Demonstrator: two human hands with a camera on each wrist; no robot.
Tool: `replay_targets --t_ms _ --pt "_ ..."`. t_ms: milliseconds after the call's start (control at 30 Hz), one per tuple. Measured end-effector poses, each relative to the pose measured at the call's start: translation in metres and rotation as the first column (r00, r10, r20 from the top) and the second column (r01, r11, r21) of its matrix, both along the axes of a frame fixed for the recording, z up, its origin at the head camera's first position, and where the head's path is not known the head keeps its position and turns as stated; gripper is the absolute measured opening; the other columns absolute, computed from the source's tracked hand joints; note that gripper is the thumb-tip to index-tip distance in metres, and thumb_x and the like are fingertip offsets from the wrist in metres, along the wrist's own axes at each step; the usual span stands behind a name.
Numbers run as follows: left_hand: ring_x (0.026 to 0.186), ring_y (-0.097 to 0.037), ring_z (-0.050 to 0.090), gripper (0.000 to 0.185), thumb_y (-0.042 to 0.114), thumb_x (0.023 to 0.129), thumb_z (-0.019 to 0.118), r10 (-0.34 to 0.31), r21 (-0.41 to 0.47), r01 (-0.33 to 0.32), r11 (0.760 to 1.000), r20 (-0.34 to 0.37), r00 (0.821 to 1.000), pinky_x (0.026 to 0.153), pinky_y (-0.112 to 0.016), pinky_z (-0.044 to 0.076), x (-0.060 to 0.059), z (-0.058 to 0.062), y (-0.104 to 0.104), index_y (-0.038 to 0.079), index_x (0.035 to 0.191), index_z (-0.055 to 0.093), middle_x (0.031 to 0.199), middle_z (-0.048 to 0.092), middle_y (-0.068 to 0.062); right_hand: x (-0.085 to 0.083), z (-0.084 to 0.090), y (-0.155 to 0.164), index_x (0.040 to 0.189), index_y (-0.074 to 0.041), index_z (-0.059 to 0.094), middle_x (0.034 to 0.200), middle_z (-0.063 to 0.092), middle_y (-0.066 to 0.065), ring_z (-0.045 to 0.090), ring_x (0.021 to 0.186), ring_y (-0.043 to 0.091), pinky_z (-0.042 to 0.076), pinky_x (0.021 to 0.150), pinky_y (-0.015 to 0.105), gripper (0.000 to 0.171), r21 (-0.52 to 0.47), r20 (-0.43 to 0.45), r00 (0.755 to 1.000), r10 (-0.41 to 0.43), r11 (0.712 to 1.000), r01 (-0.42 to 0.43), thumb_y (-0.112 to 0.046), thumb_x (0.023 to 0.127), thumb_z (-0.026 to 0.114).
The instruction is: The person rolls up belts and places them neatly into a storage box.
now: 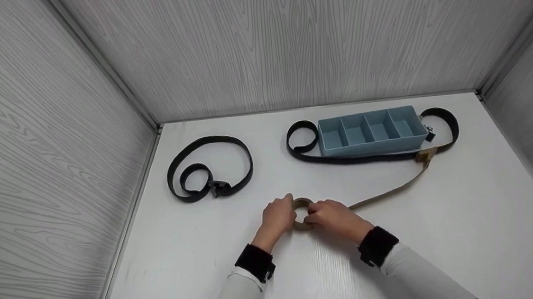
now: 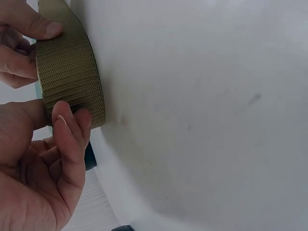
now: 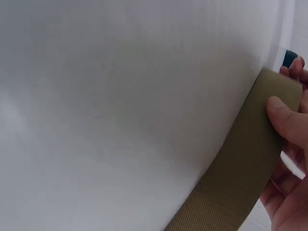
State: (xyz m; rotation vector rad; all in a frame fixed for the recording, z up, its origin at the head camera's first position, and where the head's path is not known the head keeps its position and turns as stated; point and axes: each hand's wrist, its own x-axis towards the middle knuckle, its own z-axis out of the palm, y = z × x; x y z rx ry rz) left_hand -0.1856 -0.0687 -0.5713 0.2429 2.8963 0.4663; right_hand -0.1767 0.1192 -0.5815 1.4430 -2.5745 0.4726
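Between both pinching hands (image 1: 306, 216), a ribbed olive webbing belt (image 1: 302, 203) coils upright.

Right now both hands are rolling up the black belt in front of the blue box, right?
Not quite. The left hand and right hand are rolling the tan belt, not a black one; the head view shows it. The blue box does sit behind them, with a black belt lying untouched to the left.

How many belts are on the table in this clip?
3: a coiled black belt at left, a black belt around the blue box, a tan belt being rolled by both hands.
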Motion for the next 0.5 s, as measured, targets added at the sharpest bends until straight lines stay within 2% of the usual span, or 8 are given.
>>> replay_targets --t_ms 133,267,367,500 --pt "0.067 -0.022 0.062 0.012 0.006 0.087 0.064 -0.050 -0.009 0.050 0.999 -0.041 0.998 0.056 -0.039 0.048 -0.0048 0.0002 -0.0010 0.014 0.097 0.063 0.083 0.068 -0.006 -0.0025 0.0023 0.0043 0.085 -0.016 0.075 0.090 0.063 -0.001 0.058 0.076 0.016 0.046 0.063 0.032 0.017 -0.016 0.025 1.000 0.015 1.000 -0.015 0.001 0.080 0.075" --pt "0.070 -0.021 0.063 0.019 0.007 0.088 0.064 -0.064 0.008 0.065 0.998 -0.061 0.996 0.058 -0.039 0.049 -0.0085 -0.0016 -0.0017 0.018 0.103 0.069 0.087 0.070 -0.003 -0.0032 0.0013 0.0040 0.086 -0.013 0.075 0.090 0.066 0.002 0.061 0.077 0.019 0.049 0.066 0.033 0.012 -0.041 0.024 0.999 0.035 0.999 -0.034 -0.002 0.080 0.076" --pt "0.072 -0.021 0.063 0.017 0.011 0.090 0.062 -0.044 0.027 0.046 0.999 -0.042 0.998 0.060 -0.039 0.050 -0.0101 -0.0031 -0.0020 0.017 0.105 0.070 0.089 0.070 -0.003 -0.0032 -0.0008 0.0026 0.085 -0.013 0.075 0.088 0.066 0.003 0.061 0.075 0.020 0.048 0.066 0.034 0.011 -0.043 -0.016 0.999 0.033 0.999 -0.033 -0.003 0.081 0.075" --pt "0.078 -0.023 0.065 0.018 0.015 0.091 0.060 0.031 0.083 -0.031 0.996 0.002 1.000 0.064 -0.040 0.051 -0.0105 -0.0039 -0.0035 0.012 0.108 0.068 0.093 0.070 -0.005 -0.0027 -0.0035 0.0000 0.085 -0.014 0.075 0.086 0.066 0.002 0.061 0.073 0.020 0.046 0.065 0.034 0.009 -0.014 -0.094 0.996 0.008 1.000 -0.010 -0.007 0.080 0.075"
